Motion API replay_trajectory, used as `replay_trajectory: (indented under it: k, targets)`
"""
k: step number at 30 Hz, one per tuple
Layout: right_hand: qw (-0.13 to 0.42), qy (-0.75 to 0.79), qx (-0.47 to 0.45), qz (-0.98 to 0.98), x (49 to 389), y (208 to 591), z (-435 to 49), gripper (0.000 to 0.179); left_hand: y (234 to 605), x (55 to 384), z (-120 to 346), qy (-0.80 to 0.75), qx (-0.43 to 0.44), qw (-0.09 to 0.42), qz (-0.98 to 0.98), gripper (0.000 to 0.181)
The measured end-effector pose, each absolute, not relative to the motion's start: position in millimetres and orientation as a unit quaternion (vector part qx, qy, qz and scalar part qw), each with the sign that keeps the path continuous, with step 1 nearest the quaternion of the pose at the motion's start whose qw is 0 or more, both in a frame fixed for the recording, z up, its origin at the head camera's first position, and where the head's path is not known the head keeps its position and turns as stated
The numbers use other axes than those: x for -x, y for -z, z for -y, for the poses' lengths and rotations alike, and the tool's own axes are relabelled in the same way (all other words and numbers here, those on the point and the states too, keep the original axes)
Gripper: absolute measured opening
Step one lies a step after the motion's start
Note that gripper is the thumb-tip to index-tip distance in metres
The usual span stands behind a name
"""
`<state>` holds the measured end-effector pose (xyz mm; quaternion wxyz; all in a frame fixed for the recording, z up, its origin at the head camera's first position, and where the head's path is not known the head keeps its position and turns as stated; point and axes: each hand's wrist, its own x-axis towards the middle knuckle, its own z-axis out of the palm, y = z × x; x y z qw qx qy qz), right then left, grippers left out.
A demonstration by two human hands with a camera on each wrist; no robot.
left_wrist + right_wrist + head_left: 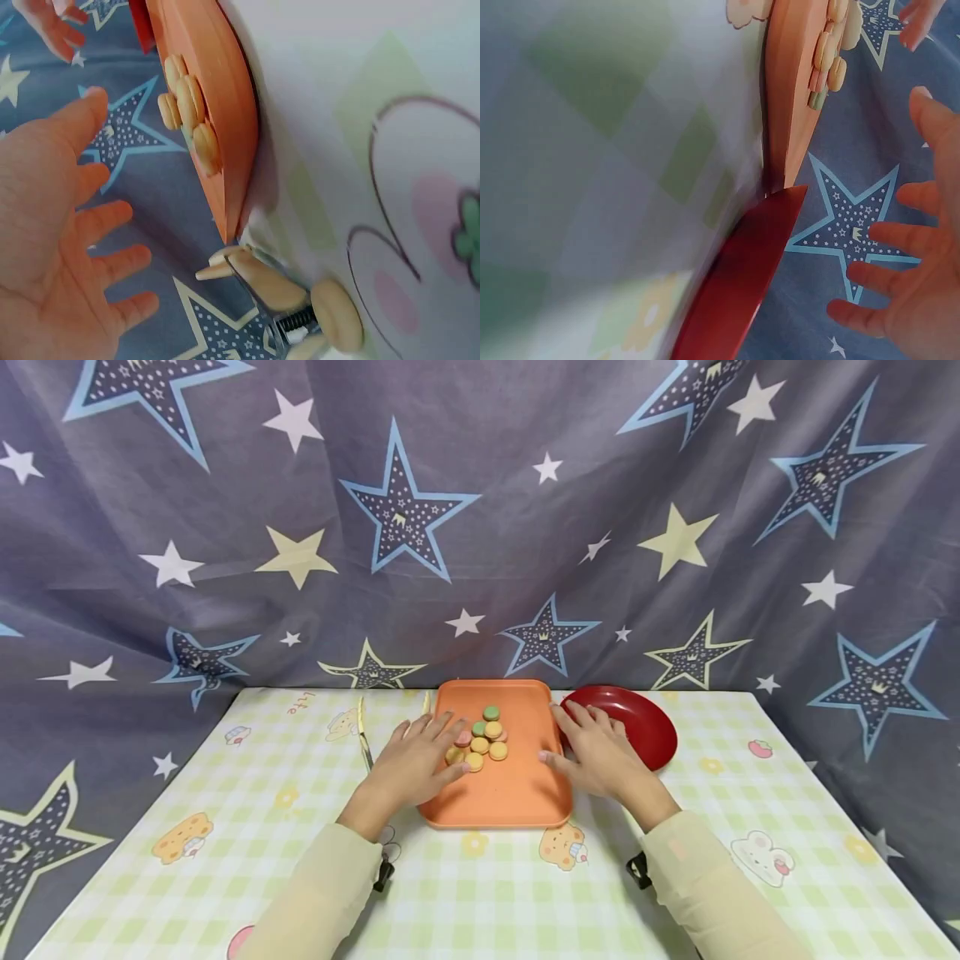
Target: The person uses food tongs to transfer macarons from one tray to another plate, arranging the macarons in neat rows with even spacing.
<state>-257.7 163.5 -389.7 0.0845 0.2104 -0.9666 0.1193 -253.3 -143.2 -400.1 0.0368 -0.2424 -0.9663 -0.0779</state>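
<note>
My left hand (414, 765), fingers spread, hovers over the left side of an orange tray (517, 795) and holds nothing. Small yellow, green and pink macarons (498, 751) lie in a loose group on the tray, a few partly behind my fingertips. Above the tray's right edge and the near rim of a red plate (648, 727) is my right hand (600, 758), its fingers also spread and empty. A pair of tongs (289, 319) with beige ends and a metal spring lies left of the tray, mostly hidden by my left hand in the head view.
A tablecloth (187, 893) with green checks and cartoon prints covers the table. Behind its far edge hangs a grey curtain (495, 535) with stars. The red plate sits against the tray's right side, its edge sloping upward in the right wrist view.
</note>
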Motion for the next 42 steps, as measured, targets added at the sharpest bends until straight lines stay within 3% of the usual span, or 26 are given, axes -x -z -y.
replay_trajectory:
  k: [9,22,42]
  targets:
    - [0.08,-0.15,-0.188,0.967,260,392,-173,0.079,403,254,162,0.065,0.181,0.066,0.979,0.073]
    - [0.102,-0.176,-0.174,0.964,264,393,-198,0.075,408,247,189,0.08,0.118,0.056,0.988,0.073]
    - [0.126,-0.246,-0.111,0.955,268,395,-260,0.07,404,246,191,0.155,-0.06,-0.029,0.986,0.088]
